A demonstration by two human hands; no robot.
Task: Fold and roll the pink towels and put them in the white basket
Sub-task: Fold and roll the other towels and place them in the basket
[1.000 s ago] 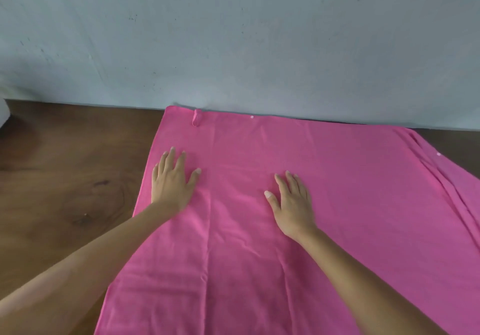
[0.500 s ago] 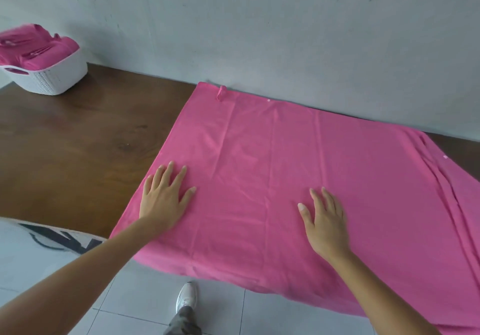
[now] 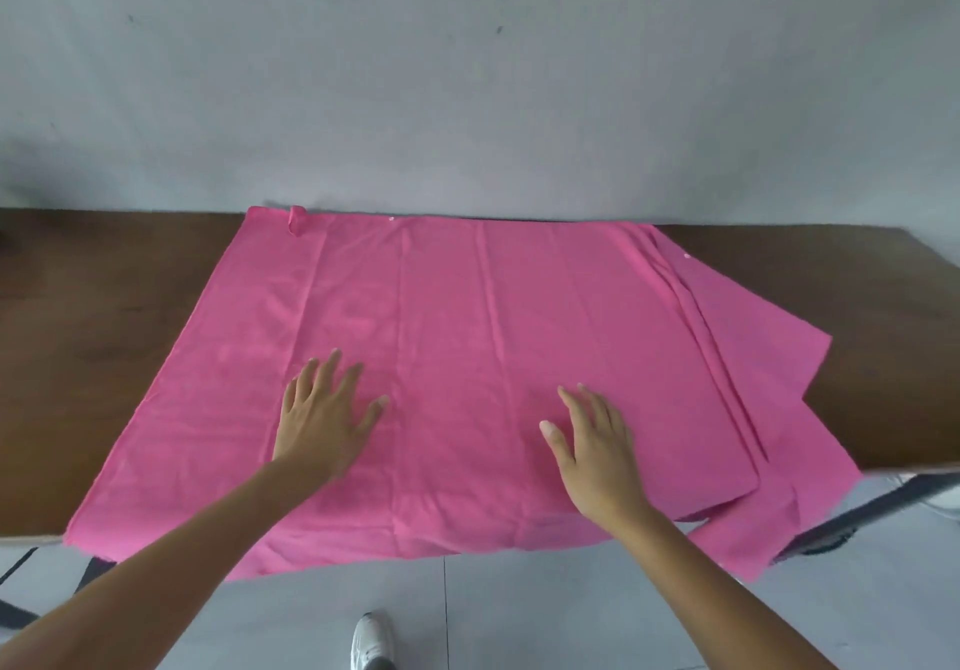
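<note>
A large pink towel (image 3: 467, 316) lies spread flat over the brown wooden table (image 3: 104, 326), its near edge hanging over the table's front. My left hand (image 3: 324, 414) rests flat on it left of the middle, fingers straight and spread. My right hand (image 3: 592, 440) lies flat on it to the right, fingers straight too. More pink towel (image 3: 769, 357) sticks out from under the top one at the right side. A small loop (image 3: 297, 217) shows at the far left corner. The white basket is out of view.
A grey wall (image 3: 467, 71) stands right behind the table. Bare wood shows left and right of the towel. A dark table leg (image 3: 872, 508) slants down at the right. Below the table edge is tiled floor with my white shoe (image 3: 370, 641).
Both hands have slid over the towel, the left one toward the middle. The view has swung right and pulled back, so the white basket at the far left has left the frame.
</note>
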